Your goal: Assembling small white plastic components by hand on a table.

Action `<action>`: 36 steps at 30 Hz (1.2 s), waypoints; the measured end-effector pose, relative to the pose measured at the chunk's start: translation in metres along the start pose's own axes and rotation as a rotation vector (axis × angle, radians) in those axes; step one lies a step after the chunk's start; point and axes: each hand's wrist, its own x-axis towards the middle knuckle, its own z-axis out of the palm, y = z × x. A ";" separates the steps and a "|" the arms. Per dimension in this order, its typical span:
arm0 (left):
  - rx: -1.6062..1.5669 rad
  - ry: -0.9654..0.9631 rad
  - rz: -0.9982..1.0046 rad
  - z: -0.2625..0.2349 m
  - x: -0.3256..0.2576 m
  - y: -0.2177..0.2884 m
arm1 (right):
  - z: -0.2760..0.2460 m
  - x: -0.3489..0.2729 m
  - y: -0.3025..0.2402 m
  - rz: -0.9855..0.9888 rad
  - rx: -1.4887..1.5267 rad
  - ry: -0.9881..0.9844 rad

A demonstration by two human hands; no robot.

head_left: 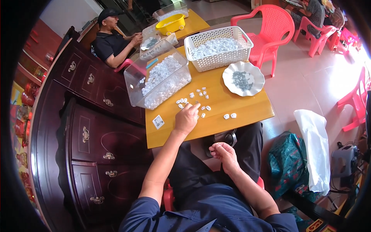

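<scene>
Our left hand point(187, 118) reaches down among small white plastic pieces point(208, 108) scattered on the yellow wooden table point(170, 133); we cannot tell whether its bunched fingertips pinch one. Our right hand point(225, 155) hangs above our lap, thumb and curled fingers drawn together, and we cannot tell whether anything sits between them. Beyond the scatter stand a clear rectangular plastic bin point(133, 94) heaped with white pieces, a white perforated plastic basket point(211, 63), and a white scalloped dish point(259, 80) holding small grey pieces point(242, 80).
</scene>
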 end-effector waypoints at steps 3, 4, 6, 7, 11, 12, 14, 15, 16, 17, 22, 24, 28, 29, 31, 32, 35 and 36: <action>0.014 -0.032 0.001 0.001 0.000 -0.003 | 0.001 0.001 -0.002 -0.001 -0.012 0.009; 0.013 -0.041 0.005 0.002 0.000 -0.004 | 0.000 0.001 -0.002 -0.001 -0.016 0.008; -0.015 -0.020 -0.003 0.001 0.000 -0.004 | 0.000 0.000 -0.001 0.001 -0.023 0.010; -0.042 -0.001 -0.009 0.001 0.001 -0.004 | 0.000 0.001 0.000 0.001 -0.025 0.009; -0.063 0.028 -0.002 0.001 0.011 -0.002 | -0.001 0.000 0.001 0.003 -0.028 0.009; -0.045 0.043 0.008 0.002 0.016 -0.001 | -0.001 0.000 0.001 0.004 -0.026 0.012; -0.029 0.060 0.020 0.004 0.029 -0.001 | -0.001 0.000 0.002 -0.002 -0.028 0.008; -0.016 0.038 0.024 0.005 0.037 -0.002 | -0.002 0.000 0.002 -0.007 -0.029 0.003; -0.004 0.015 0.028 0.006 0.045 -0.002 | -0.002 0.000 0.002 -0.009 -0.030 0.003; -0.009 0.042 0.017 0.010 0.052 -0.004 | -0.002 0.000 0.002 -0.010 -0.025 -0.002; 0.053 -0.013 0.018 0.021 0.081 -0.006 | -0.008 0.003 0.004 -0.019 -0.015 -0.010; 0.081 -0.065 0.052 0.024 0.088 -0.007 | -0.008 0.003 0.003 -0.008 -0.033 0.004; 0.124 -0.130 0.046 0.026 0.099 -0.009 | -0.007 0.003 0.001 -0.005 -0.037 -0.002; 0.146 -0.188 0.065 0.025 0.102 -0.009 | -0.007 0.003 0.001 -0.008 -0.035 -0.002; 0.167 -0.243 0.079 0.024 0.109 -0.007 | -0.007 0.003 0.001 -0.008 -0.038 -0.003; 0.216 -0.325 0.089 0.023 0.112 -0.007 | -0.006 0.003 0.000 -0.010 -0.035 -0.001; 0.301 -0.440 0.098 0.022 0.119 -0.005 | -0.005 0.004 0.001 -0.013 -0.041 -0.003; 0.337 -0.478 0.106 0.021 0.120 -0.003 | -0.005 0.004 0.001 -0.017 -0.042 -0.002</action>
